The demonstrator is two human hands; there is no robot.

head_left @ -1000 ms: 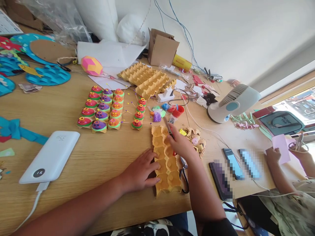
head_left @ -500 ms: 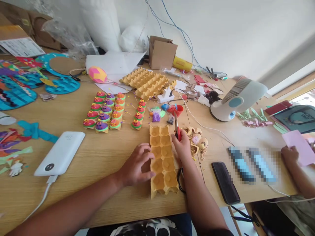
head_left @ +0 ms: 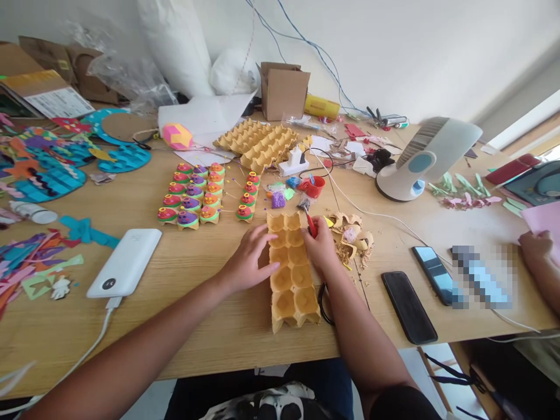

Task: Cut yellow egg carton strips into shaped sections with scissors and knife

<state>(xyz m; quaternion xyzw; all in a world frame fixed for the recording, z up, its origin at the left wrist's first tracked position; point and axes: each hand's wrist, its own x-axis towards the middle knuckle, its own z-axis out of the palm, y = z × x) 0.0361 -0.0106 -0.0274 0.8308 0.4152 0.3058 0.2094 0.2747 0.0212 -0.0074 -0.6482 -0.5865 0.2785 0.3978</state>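
A yellow-brown egg carton piece (head_left: 291,277), two cups wide, lies lengthwise before me with its hollows facing up. My left hand (head_left: 250,256) is at its left edge, fingers and thumb spread, the tips over the rim. Whether they press on it is hard to see. At the upper right edge, my right hand (head_left: 321,245) is closed around a red-handled cutting tool (head_left: 311,226). Its narrow metal tip points away from me near the far right corner. My fingers hide much of the handle, so I cannot tell scissors from a knife.
Painted egg-cup figures (head_left: 192,195) stand in rows beyond my left hand. Carton scraps (head_left: 352,236) lie right of my right hand. A power bank (head_left: 125,262), a phone (head_left: 409,306), a fan (head_left: 426,160) and another person's hand (head_left: 538,245) flank the work area.
The view has shifted slightly. My right hand has turned the cutting tool's tip down toward the carton's far right corner. My left hand has slid farther up along the left edge.
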